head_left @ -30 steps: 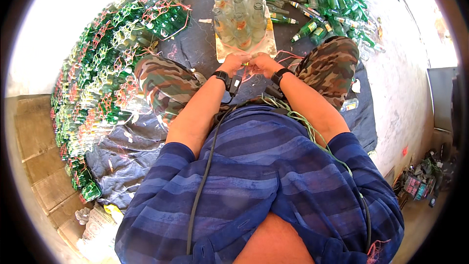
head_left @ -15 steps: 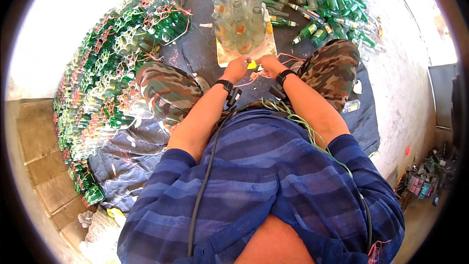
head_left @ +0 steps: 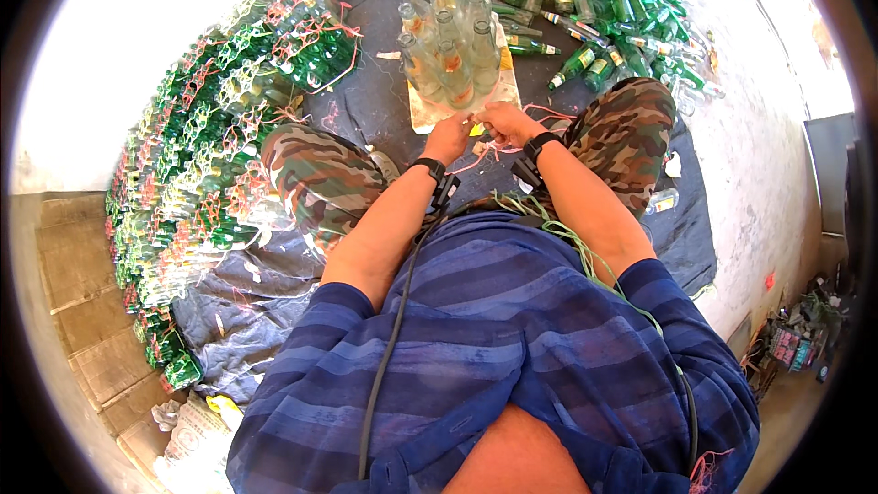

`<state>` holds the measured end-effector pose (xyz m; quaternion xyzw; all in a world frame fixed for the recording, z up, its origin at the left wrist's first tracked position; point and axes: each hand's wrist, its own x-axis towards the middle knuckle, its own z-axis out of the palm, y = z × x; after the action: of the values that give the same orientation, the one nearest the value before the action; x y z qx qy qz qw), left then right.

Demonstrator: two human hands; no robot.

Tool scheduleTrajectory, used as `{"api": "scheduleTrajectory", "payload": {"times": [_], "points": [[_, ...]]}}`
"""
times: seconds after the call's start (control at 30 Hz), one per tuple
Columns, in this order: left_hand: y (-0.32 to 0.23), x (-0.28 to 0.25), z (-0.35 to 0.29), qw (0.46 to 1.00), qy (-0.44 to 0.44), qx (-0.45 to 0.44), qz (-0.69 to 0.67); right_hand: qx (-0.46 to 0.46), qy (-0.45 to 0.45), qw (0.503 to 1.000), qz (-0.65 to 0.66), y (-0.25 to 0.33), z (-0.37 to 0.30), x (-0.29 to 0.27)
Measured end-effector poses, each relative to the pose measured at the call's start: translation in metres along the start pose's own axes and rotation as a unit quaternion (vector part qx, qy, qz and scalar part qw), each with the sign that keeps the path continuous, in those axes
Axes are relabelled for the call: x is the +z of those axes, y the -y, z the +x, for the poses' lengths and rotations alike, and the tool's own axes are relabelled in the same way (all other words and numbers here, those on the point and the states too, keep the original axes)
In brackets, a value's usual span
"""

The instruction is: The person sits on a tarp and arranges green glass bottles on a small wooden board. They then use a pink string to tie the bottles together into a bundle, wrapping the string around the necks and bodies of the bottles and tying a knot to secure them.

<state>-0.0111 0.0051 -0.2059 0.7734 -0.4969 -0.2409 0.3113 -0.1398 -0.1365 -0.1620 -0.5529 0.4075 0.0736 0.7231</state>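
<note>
A cluster of clear glass bottles (head_left: 450, 41) stands upright on a flat piece of cardboard (head_left: 422, 112) between my knees. My left hand (head_left: 448, 135) and my right hand (head_left: 505, 122) meet at the near edge of the cluster, both pinching a thin pink string (head_left: 494, 154) that trails toward my right wrist. Each wrist carries a black band. Which finger holds what is too small to tell.
A long stack of tied green and clear bottle bundles (head_left: 210, 155) runs along my left. Loose green bottles (head_left: 604, 0) lie heaped ahead on the right. A dark cloth (head_left: 366, 105) covers the ground under me. A pale wall (head_left: 759, 155) rises at the right.
The view has shifted slightly, and my hands have moved forward to the base of the bottle cluster, still working the string together.
</note>
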Motion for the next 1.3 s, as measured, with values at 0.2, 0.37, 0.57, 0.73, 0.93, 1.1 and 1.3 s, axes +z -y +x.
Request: {"api": "scheduleTrajectory", "payload": {"times": [0.2, 0.37, 0.57, 0.73, 0.93, 1.1, 1.3], "points": [[-0.002, -0.001, 0.004, 0.987, 0.018, -0.075, -0.143, -0.032, -0.062, 0.993, -0.097, 0.001, -0.002, -0.002], [0.001, 0.003, 0.010, 0.971, 0.031, -0.111, -0.209, -0.248, -0.062, 0.859, -0.443, -0.027, 0.035, -0.024], [0.003, 0.004, 0.010, 0.945, 0.042, -0.156, -0.283, -0.291, -0.187, 0.778, -0.524, -0.031, 0.028, -0.016], [-0.002, 0.001, 0.010, 0.912, 0.052, -0.188, -0.360, -0.190, -0.251, 0.859, -0.404, -0.026, 0.025, 0.002], [-0.010, -0.003, 0.011, 0.884, 0.063, -0.215, -0.410, -0.087, -0.104, 0.984, 0.117, -0.026, 0.024, 0.013], [-0.013, -0.003, 0.012, 0.891, 0.075, -0.215, -0.393, -0.083, -0.112, 0.980, 0.139, -0.029, 0.027, 0.019], [0.017, 0.021, 0.016, 0.916, 0.039, -0.180, -0.357, -0.129, -0.122, 0.971, 0.158, -0.023, 0.015, 0.032]]}}
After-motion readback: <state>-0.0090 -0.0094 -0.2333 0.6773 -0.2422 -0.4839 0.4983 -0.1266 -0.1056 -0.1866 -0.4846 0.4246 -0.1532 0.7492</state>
